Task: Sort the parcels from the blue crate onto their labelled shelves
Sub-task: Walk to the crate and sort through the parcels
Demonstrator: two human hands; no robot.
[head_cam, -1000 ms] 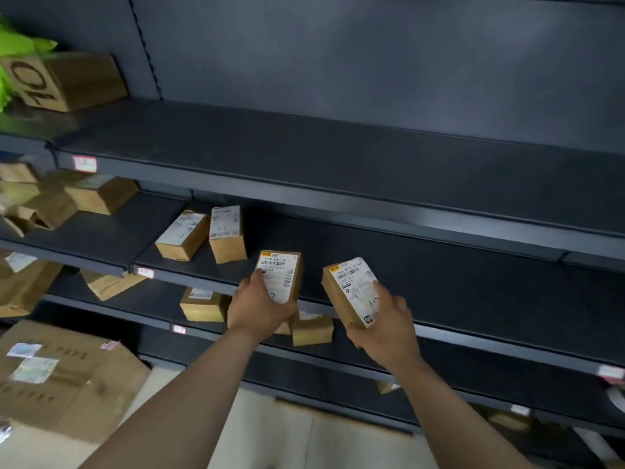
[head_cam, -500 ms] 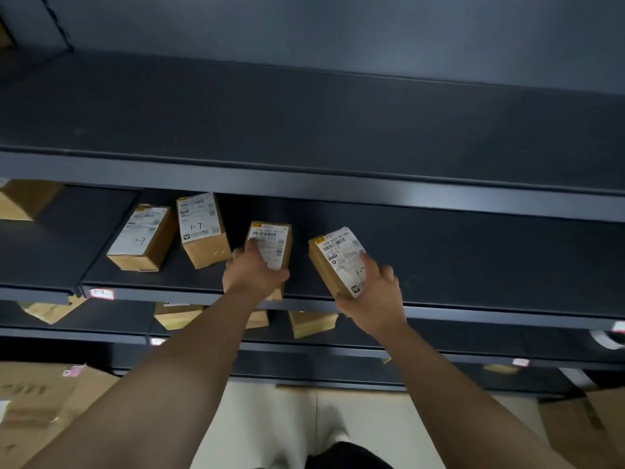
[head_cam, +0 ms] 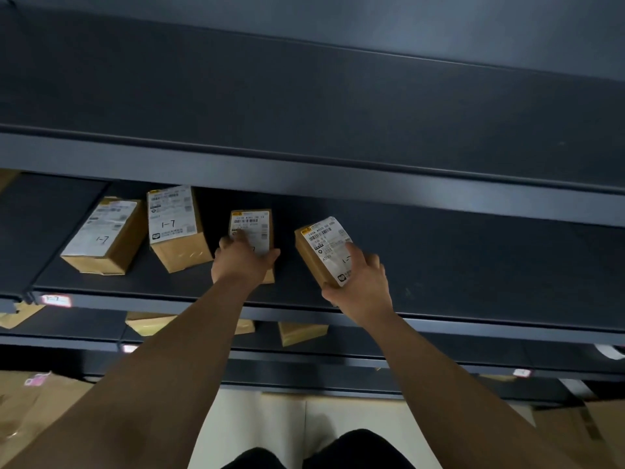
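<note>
My left hand point(head_cam: 241, 258) grips a small brown parcel point(head_cam: 252, 225) with a white label, set on the dark middle shelf point(head_cam: 473, 265). My right hand point(head_cam: 358, 279) holds a second labelled parcel point(head_cam: 321, 245), tilted, just right of the first and over the same shelf. Whether this parcel touches the shelf I cannot tell. Two more parcels marked 1-7 stand to the left: one point(head_cam: 105, 236) lying angled, one point(head_cam: 176, 228) upright. A tag point(head_cam: 55, 300) reading 1-7 sits on the shelf's front edge. The blue crate is out of view.
An upper shelf point(head_cam: 304, 96) spreads overhead. The lower shelf holds several brown parcels point(head_cam: 301, 333). Large cardboard boxes point(head_cam: 37, 411) sit on the floor at left and another point(head_cam: 602, 434) at right. Right part of the middle shelf is bare.
Both hands have carried their parcels further in over the middle shelf; the left parcel now rests on it. My view has tipped down and closer to the shelves.
</note>
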